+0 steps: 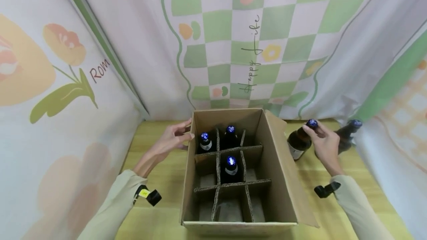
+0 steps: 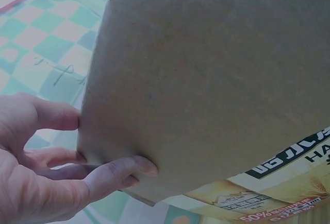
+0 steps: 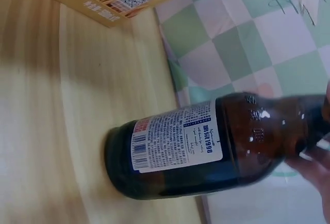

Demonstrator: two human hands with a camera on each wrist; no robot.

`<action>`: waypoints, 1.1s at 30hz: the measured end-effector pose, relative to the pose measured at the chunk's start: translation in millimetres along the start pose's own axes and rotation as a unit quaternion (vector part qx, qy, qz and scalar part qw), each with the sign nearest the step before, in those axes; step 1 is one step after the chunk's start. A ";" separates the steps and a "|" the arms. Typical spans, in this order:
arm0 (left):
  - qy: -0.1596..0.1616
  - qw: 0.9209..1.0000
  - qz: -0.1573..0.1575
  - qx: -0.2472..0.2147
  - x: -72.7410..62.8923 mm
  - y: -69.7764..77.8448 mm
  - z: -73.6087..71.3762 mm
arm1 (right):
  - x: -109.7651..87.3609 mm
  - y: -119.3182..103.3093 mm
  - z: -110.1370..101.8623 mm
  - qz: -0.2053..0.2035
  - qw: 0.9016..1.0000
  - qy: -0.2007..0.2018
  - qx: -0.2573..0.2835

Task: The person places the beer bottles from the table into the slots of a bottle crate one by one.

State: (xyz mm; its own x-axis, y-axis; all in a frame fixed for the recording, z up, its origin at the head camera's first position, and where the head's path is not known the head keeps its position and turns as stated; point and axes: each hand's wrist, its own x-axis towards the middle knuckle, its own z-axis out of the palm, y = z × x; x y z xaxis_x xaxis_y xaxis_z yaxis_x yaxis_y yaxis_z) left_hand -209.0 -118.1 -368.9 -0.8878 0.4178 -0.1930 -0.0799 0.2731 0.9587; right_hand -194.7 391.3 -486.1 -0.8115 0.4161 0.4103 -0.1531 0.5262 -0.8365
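A brown glass beer bottle (image 1: 298, 144) with a blue cap is held by the neck in my right hand (image 1: 325, 147). In the right wrist view the bottle's white printed label (image 3: 178, 139) faces the camera, and its base is close over the wooden table. My left hand (image 1: 168, 140) grips the far left edge of an open cardboard box (image 1: 230, 115), thumb and fingers on the cardboard flap (image 2: 206, 69). Inside, cardboard dividers (image 1: 233, 185) form compartments. Blue-capped bottles occupy the back left (image 1: 205, 142), back middle (image 1: 230, 136) and central (image 1: 231, 169) compartments.
Another dark bottle (image 1: 347, 134) stands right of my right hand, partly hidden by it. The box's right flap (image 1: 293, 180) is folded outward over the wooden table (image 1: 146, 221). Patterned cloth (image 1: 247, 55) hangs behind the table and at both sides.
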 end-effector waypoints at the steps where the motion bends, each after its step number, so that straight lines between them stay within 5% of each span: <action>1: -0.001 1.000 0.000 -0.001 0.1 0.9 -1.3 | 1.2 -1.7 2.2 0.004 1.000 0.016 -0.007; 6: -0.008 1.000 -0.001 -0.007 1.1 3.6 -2.4 | 4.9 -15.1 -0.4 0.039 0.998 0.051 -0.022; 12: 0.007 1.000 0.006 -0.018 1.5 4.2 -0.8 | 12.8 -58.8 -13.2 0.070 0.995 0.072 0.016; 18: 0.023 1.000 -0.003 -0.020 3.8 5.3 3.8 | 24.2 -122.9 -34.6 -0.066 0.992 0.093 0.052; 23: 0.027 0.999 0.001 -0.020 5.1 6.1 3.0 | 40.5 -179.8 -44.0 -0.174 0.973 0.101 0.114; 28: 0.034 0.999 -0.001 -0.026 7.6 6.0 2.0 | 40.1 -237.1 -43.4 -0.211 0.960 0.114 0.142; 33: 0.039 0.999 -0.004 -0.027 11.7 5.5 4.6 | 16.3 -271.4 -32.1 -0.248 0.960 0.058 0.119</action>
State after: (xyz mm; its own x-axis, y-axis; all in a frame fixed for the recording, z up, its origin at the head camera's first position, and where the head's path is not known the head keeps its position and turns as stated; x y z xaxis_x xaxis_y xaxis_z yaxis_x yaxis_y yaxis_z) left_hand -217.7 -107.7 -366.8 -0.9196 0.3462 -0.1857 -0.1094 0.2283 0.9674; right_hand -148.3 279.1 -240.8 -0.5385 0.2452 0.8062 -0.6406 0.5025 -0.5807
